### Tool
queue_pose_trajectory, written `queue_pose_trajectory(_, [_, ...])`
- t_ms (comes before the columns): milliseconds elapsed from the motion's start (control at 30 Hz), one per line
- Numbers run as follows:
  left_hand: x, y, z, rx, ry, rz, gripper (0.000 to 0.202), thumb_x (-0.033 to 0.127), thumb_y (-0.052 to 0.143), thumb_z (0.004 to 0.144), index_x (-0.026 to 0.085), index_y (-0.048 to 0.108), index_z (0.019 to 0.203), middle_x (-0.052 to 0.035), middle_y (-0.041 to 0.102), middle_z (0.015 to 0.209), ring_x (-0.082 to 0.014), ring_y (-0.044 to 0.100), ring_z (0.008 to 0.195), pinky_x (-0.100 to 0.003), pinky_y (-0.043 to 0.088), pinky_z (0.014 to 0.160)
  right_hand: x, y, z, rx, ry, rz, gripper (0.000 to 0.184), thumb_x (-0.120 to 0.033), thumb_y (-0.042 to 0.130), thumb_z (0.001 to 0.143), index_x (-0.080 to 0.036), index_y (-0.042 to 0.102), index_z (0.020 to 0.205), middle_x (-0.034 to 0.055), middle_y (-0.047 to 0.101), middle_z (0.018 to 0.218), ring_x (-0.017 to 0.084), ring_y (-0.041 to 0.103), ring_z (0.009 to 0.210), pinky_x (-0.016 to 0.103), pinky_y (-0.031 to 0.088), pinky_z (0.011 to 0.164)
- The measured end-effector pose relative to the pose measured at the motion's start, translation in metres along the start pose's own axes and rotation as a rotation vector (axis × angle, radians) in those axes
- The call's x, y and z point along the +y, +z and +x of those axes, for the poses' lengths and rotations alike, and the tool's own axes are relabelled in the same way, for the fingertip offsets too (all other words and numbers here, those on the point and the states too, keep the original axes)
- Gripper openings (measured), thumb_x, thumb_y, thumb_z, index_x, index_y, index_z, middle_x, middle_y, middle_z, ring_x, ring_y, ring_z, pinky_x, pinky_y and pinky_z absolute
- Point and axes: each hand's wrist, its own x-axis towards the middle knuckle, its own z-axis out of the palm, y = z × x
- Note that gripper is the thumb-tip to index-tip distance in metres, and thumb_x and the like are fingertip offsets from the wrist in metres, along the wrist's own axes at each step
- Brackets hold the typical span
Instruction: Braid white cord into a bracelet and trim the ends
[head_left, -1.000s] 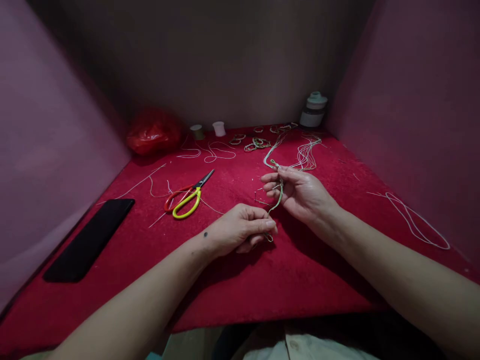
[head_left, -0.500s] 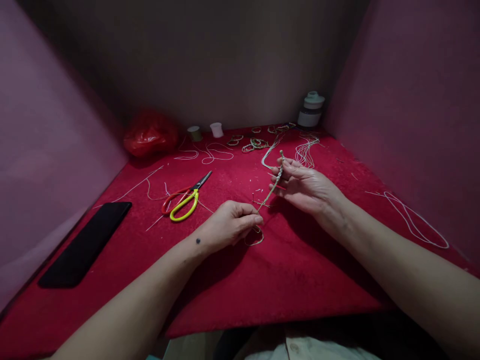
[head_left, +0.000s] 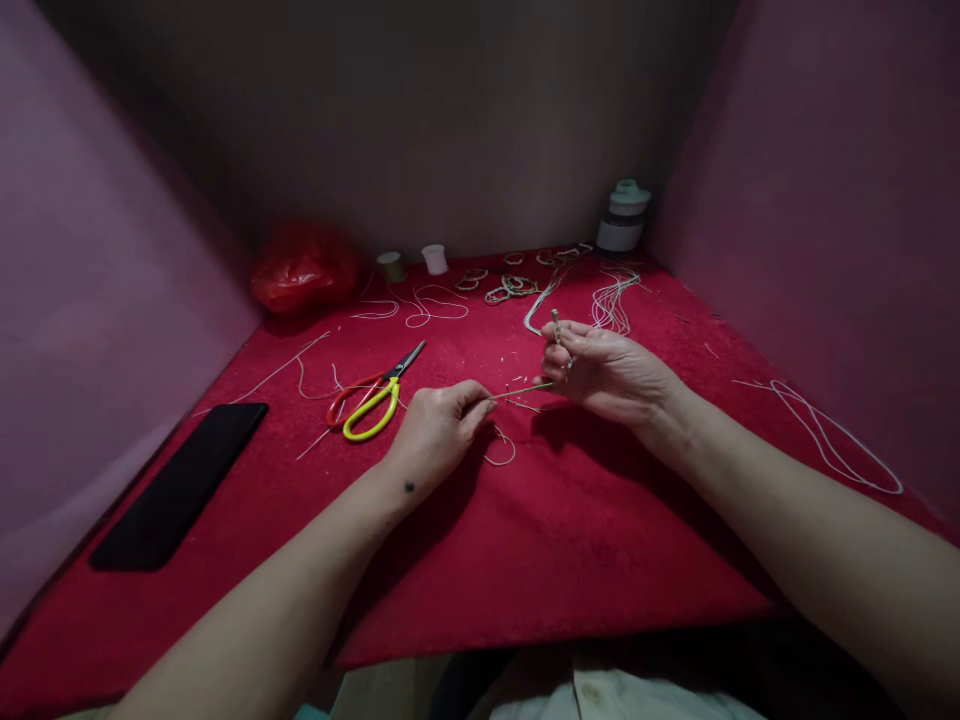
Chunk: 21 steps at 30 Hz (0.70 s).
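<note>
My right hand (head_left: 600, 365) pinches a braided cord (head_left: 556, 328) near its knotted end, which sticks up above the thumb and forefinger. Part of the braid is hidden behind the fingers. My left hand (head_left: 442, 420) is closed on the thin loose strands (head_left: 519, 391) of the same cord, stretched almost level between the two hands. Below the left fingers a thin strand curls in a loop (head_left: 501, 447) over the red cloth. Left of this hand lie scissors (head_left: 373, 402) with one red and one yellow handle, blades slightly apart.
A black phone-like slab (head_left: 180, 487) lies on the left. Along the back are a red plastic bag (head_left: 304, 270), two thread spools (head_left: 434, 260), finished-looking braided loops (head_left: 511, 289), cord bundles (head_left: 615, 300) and a bottle (head_left: 624, 216). More white cord (head_left: 832, 440) lies at right.
My left hand has moved up and slightly left, drawing the strands nearly level. The braid's lower part has bent in behind my right fingers.
</note>
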Motion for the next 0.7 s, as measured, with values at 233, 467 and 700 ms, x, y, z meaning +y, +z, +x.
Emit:
queue_pose_trajectory(233, [-0.013,0.006,0.0,0.196,0.198,0.127,0.01,0.02,0.063,0.084,0.015,0.07,0.079,-0.0008,0.068,0.061,-0.0087,0.056,0.05,-0.02,0.039,0.053,0.001,-0.011,-0.005,-0.274,0.096,-0.157,0.01,-0.019,0.071,0.078,-0.012,0.069,0.085,-0.0003,0.057,0.061,0.011,0.056,0.058,0.032,0.053,0.064])
queue_pose_trajectory(467, [-0.014,0.01,-0.001,0.226,0.271,0.155,0.011,0.021,0.06,0.087,0.016,0.069,0.083,-0.0025,0.072,0.07,-0.011,0.064,0.058,-0.02,0.045,0.058,0.003,-0.02,-0.01,-0.308,0.178,-0.283,0.019,-0.029,0.072,0.078,-0.011,0.067,0.076,-0.0003,0.058,0.057,0.012,0.058,0.053,0.028,0.054,0.053])
queue_pose_trajectory(700, [-0.014,0.013,-0.005,0.226,0.314,0.146,0.015,0.025,0.056,0.09,0.018,0.069,0.088,-0.0035,0.074,0.078,-0.0119,0.067,0.067,-0.021,0.05,0.065,0.002,-0.014,-0.016,-0.271,0.231,-0.564,0.024,-0.034,0.073,0.076,-0.012,0.066,0.071,0.0032,0.065,0.059,0.012,0.061,0.051,0.021,0.046,0.047])
